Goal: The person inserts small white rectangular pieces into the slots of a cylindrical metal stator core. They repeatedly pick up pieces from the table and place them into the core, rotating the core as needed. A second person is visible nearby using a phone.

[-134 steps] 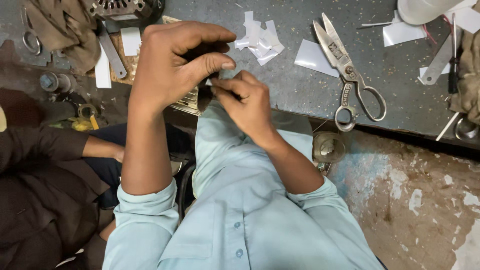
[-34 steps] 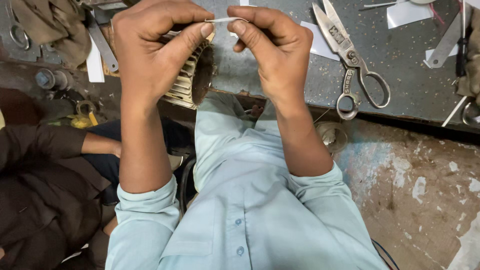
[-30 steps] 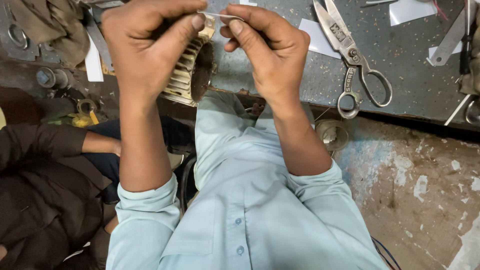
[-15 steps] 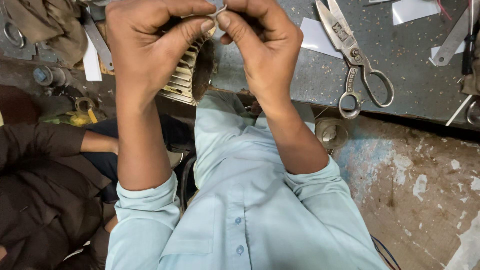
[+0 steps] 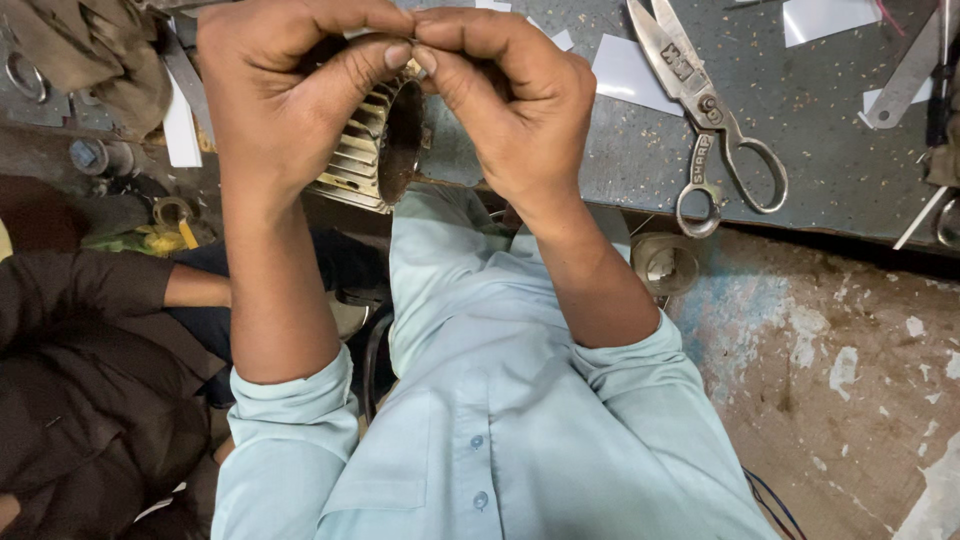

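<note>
My left hand (image 5: 285, 95) and my right hand (image 5: 510, 100) meet fingertip to fingertip over a ribbed metal cylinder (image 5: 375, 150) with slots along its side. Between the thumbs and forefingers both hands pinch a small pale strip (image 5: 410, 62), mostly hidden by the fingers. The cylinder sits below the left palm at the near edge of the dark workbench (image 5: 830, 160), its dark round end face turned towards my right hand. Whether the left hand supports it is hidden.
Large metal scissors (image 5: 710, 110) lie on the bench to the right, among white paper pieces (image 5: 630, 75). A person in dark clothes (image 5: 90, 350) sits at the lower left. Tools and cloth (image 5: 90, 50) lie at the upper left. A stained concrete floor (image 5: 850, 380) is at the right.
Both hands have moved up and closer together. The pale strip, stretched between the fingers a second ago, is now pinched down at the cylinder's top edge and nearly hidden.
</note>
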